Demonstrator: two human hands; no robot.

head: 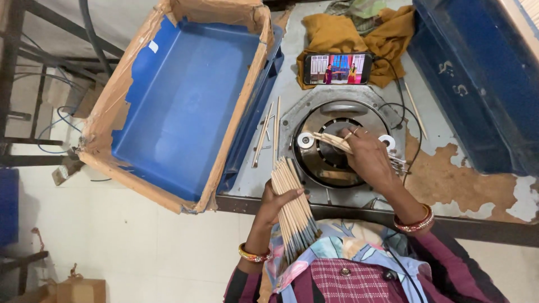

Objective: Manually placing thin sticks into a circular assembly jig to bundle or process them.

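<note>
Right hand (369, 160) is closed around a few thin wooden sticks (331, 141), holding them over the round metal machine (337, 140) set into the table (449, 179); the stick tips point left, toward a small white roller (305, 140). A second white roller (387, 141) sits just beside the hand on its far side. Left hand (276, 203) grips a thick bundle of sticks (293, 210) (tips darkened at the near end), held upright against the person's chest, at the table's near edge. Both wrists carry bangles. Loose sticks (264, 134) lie on the table left of the machine. Further left, a blue tray (185, 101) edged with torn cardboard tilts off the table. Beyond the machine, a phone (337, 68) leans on a mustard cloth (337, 33).
</note>
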